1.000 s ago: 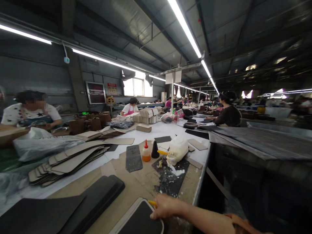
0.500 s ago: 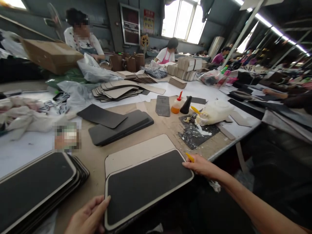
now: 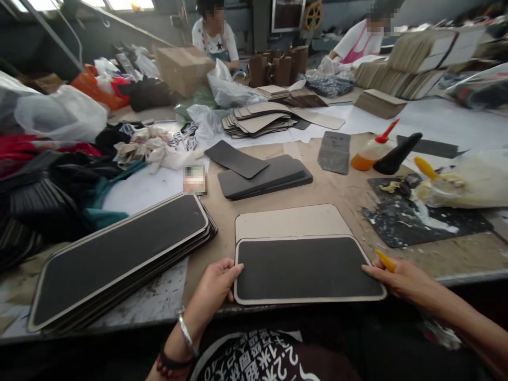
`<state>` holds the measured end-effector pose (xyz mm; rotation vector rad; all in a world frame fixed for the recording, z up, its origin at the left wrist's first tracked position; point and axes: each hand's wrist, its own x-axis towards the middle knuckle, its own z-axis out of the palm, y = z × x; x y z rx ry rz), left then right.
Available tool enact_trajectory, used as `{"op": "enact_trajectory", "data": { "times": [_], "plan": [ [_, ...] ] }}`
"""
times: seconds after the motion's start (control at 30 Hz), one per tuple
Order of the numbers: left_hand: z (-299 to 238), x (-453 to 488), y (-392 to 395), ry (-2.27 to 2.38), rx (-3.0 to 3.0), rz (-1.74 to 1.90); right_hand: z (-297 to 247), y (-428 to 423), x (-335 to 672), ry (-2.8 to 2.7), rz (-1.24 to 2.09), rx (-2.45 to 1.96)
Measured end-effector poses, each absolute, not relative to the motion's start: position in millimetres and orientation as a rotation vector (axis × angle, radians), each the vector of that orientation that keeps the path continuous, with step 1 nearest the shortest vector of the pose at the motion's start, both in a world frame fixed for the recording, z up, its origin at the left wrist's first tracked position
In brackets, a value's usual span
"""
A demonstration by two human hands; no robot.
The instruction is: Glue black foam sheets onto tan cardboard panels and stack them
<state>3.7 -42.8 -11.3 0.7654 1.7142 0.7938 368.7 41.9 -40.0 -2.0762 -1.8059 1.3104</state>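
Note:
A black panel with a pale border (image 3: 305,269) lies flat at the table's near edge, on top of a tan cardboard piece (image 3: 291,221). My left hand (image 3: 214,286) rests on the panel's left end, fingers curled against its edge. My right hand (image 3: 402,279) touches the panel's right corner and pinches a small yellow tool (image 3: 384,261). A stack of similar bordered black panels (image 3: 119,254) sits to the left of my left hand.
A glue-smeared black mat (image 3: 420,219), an orange-tipped glue bottle (image 3: 371,153), a black cone (image 3: 395,153) and a white jug (image 3: 468,185) stand at right. Dark sheets (image 3: 265,172) and tan cut-outs (image 3: 262,119) lie further back. Fabric and bags pile at left. Other people work across the table.
The view has dropped from the hall to the table and swung left. My left hand came onto the panel's left end; my right hand stays at its right corner with the yellow tool.

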Motion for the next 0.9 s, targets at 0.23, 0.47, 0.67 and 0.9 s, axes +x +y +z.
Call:
{"op": "enact_trajectory", "data": {
  "times": [0.23,0.47,0.67,0.9],
  "plan": [
    [-8,4,-45,1.702,0.777,0.776,-19,40,356,-1.813,1.28,-2.117],
    [-8,2,-44,1.729,0.773,0.713,-9,36,350,-1.805,1.283,-2.06],
    [-10,2,-45,1.757,0.751,0.703,-12,36,351,-1.878,1.195,-2.036],
    [-24,-4,-46,1.743,0.806,0.694,-11,35,350,-1.934,1.122,-2.042]
  ]
}}
